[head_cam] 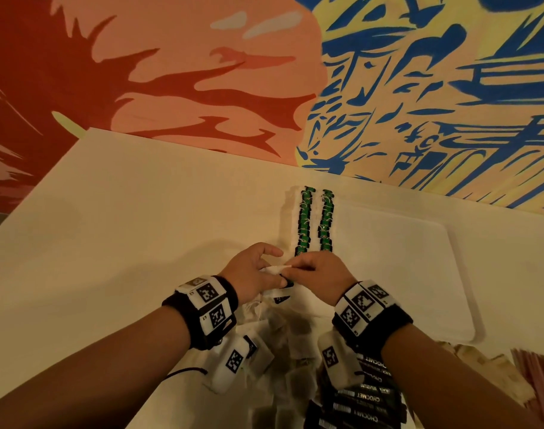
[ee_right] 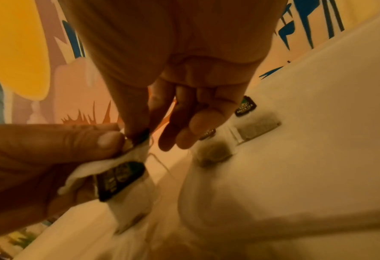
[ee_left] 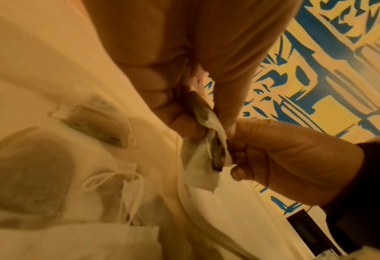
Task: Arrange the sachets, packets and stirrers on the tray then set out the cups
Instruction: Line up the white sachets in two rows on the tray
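Both hands meet over the near left corner of the white tray (head_cam: 419, 274). My left hand (head_cam: 255, 270) pinches a white tea bag (head_cam: 278, 268) with a dark green tag (ee_right: 120, 179) between thumb and fingers. My right hand (head_cam: 317, 270) pinches the same tea bag (ee_left: 204, 158) at its top edge with thumb and forefinger; its other fingers hang loose. Two rows of tea bags with green tags (head_cam: 315, 221) run along the tray's left side, just beyond the hands.
Loose tea bags (head_cam: 295, 360) lie heaped on the white table (head_cam: 125, 227) under my wrists. Black Chocmet sachets (head_cam: 366, 394) are stacked at the near right, with pale packets (head_cam: 481, 363) and pink stirrers (head_cam: 537, 366) further right. A painted wall rises behind the table.
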{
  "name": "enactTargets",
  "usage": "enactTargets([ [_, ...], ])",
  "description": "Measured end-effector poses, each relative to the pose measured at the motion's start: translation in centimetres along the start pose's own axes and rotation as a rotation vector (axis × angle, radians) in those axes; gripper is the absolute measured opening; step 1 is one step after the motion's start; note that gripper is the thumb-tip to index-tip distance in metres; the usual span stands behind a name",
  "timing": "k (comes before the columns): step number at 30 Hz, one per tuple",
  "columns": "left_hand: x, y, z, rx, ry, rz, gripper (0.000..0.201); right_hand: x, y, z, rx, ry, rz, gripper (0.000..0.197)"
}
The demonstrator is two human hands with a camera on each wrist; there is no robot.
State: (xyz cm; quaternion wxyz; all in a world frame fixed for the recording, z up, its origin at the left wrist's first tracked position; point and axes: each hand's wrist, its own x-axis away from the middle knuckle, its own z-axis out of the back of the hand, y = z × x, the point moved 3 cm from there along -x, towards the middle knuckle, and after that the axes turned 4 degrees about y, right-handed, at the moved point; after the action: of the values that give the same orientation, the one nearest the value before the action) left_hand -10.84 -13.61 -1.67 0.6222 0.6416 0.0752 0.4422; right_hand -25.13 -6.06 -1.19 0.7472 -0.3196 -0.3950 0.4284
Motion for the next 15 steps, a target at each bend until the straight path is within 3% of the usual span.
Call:
enactTargets([
  [4, 0.2, -0.4, -0.4, 0.013, -0.033, 0.010, 0.045, 0.4, -0.5, 0.8, -0.153, 0.072, -0.079, 0.003],
  [8, 0.4, -0.5, -0.5, 0.014, -0.029, 0.003, 0.026, 0.8, -1.2, 1.5, -0.273, 0.086, -0.111, 0.014],
  [11, 0.3, -0.5, -0.5, 0.014, -0.006, 0.003, 0.025, 1.2, -1.4, 1.3, -0.327, 0.039, -0.081, 0.029],
  [15, 0.2, -0.8, 0.0, -0.057, -0.009, 0.006, 0.027, 1.1, -0.7, 3.0, -0.207, 0.136, 0.011, 0.034],
])
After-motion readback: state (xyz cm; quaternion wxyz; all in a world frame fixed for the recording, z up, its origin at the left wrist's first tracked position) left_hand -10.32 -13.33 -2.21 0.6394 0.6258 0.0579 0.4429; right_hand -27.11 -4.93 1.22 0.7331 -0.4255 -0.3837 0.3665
